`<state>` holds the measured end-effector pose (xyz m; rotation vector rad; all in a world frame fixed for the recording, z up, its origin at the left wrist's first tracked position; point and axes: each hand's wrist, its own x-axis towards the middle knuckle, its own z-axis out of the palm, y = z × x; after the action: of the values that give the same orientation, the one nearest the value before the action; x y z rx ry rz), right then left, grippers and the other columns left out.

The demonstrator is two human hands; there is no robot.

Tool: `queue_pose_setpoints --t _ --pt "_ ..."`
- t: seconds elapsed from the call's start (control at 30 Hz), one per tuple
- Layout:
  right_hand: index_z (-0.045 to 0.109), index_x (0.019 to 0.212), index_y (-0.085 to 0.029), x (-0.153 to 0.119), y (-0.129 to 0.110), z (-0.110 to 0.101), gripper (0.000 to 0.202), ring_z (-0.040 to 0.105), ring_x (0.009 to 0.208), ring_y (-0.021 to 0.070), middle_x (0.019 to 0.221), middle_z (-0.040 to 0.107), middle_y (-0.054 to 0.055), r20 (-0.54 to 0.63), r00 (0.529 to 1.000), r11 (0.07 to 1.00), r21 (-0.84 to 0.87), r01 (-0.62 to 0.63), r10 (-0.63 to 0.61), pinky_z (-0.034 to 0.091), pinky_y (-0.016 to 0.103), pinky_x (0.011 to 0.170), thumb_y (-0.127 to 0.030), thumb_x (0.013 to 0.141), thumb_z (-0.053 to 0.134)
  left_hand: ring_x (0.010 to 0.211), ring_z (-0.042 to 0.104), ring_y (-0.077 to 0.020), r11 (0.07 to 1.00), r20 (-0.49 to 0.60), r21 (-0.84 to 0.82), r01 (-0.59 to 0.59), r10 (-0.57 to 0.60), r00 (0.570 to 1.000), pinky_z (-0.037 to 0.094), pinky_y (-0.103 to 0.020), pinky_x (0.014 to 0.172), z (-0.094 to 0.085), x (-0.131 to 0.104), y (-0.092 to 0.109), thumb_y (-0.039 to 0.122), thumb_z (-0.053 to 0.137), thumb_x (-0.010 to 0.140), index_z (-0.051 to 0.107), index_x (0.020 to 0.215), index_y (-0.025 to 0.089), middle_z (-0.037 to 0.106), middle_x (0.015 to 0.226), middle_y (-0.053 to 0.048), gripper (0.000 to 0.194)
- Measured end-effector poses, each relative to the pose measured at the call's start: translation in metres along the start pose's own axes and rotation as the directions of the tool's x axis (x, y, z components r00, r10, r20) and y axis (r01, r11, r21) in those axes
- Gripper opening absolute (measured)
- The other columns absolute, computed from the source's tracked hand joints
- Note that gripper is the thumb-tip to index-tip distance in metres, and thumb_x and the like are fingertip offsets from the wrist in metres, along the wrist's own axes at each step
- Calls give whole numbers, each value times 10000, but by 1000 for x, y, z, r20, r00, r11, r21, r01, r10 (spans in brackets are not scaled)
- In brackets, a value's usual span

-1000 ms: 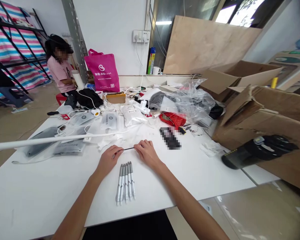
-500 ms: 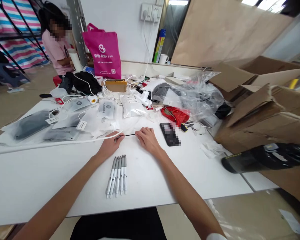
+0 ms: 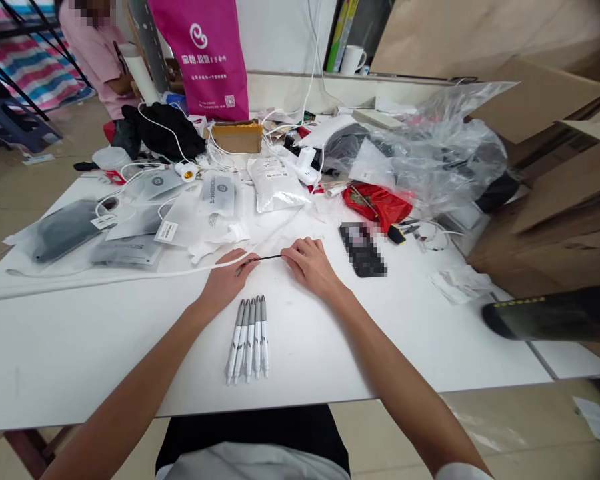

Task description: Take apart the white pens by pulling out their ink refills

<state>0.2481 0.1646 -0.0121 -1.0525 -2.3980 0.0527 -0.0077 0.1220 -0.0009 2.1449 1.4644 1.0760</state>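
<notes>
My left hand [image 3: 229, 275] is closed, pinching the left end of a thin black stick [image 3: 269, 257] that looks like a pen refill. A greyish tip pokes out below that thumb. At the stick's other end, the fingers of my right hand [image 3: 307, 265] are closed on it. The stick spans the gap between both hands, nearly level, just above the white table or on it; I cannot tell which. Closer to me lie several white click pens [image 3: 249, 341] with grey grips, side by side in a row, their grip ends pointing away.
Right of my hands lies a phone [image 3: 363, 249]. Farther back are a red plastic bag [image 3: 380, 203], clear plastic wrap [image 3: 420, 157] and packaged pouches [image 3: 125, 252]. A white cord [image 3: 180, 274] runs beside my left hand. A dark bottle [image 3: 550, 312] and cardboard boxes [image 3: 545, 200] stand right; a person [image 3: 97, 60] is behind left.
The view has tipped down and moved closer to the table. Both hands keep their hold on the thin black stick, which now slants up slightly to the right. The pens lie as before.
</notes>
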Motion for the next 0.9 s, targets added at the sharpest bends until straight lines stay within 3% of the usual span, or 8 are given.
queue_pose_setpoints --t 0.23,0.47,0.6,0.73,0.9 --pt "677 1294 -235 1 -17 1 298 551 976 255 1062 703 92 56 996 997 23 67 -68 380 407 866 -339 1151 436 955 692 -214 984 58 90 -157 152 987 497 -384 973 6 -6 0 387 544 1116 767 1176 255 782 979 -29 265" --pt "655 1221 -217 0 -8 -2 271 590 1010 276 1077 727 104 -15 1000 998 57 -16 17 406 421 884 -385 1144 456 884 654 -215 979 -109 136 -151 166 980 505 -372 862 2 -4 -3 363 519 1123 763 1082 239 743 949 -49 278" --pt "662 1170 -210 0 -9 -2 269 598 996 267 1064 740 99 -30 999 999 45 -15 16 414 414 868 -392 1144 464 869 640 -212 976 -73 154 -152 164 984 495 -375 868 1 -5 0 341 514 1126 769 1083 235 724 919 -47 279" --pt "690 1175 -221 0 -21 1 283 609 945 250 1025 722 94 38 999 999 44 16 -18 437 394 818 -394 1142 469 879 679 -208 971 -15 146 -188 192 981 508 -385 901 5 -8 4 351 538 1121 779 1133 252 765 925 -28 261" --pt "628 1315 -218 -2 -33 2 267 643 1028 248 1140 684 118 40 997 977 204 63 -72 539 379 868 -333 1141 461 940 737 -207 970 6 110 -218 219 976 532 -399 970 8 -11 1 380 555 1118 772 1213 256 822 1006 -28 267"
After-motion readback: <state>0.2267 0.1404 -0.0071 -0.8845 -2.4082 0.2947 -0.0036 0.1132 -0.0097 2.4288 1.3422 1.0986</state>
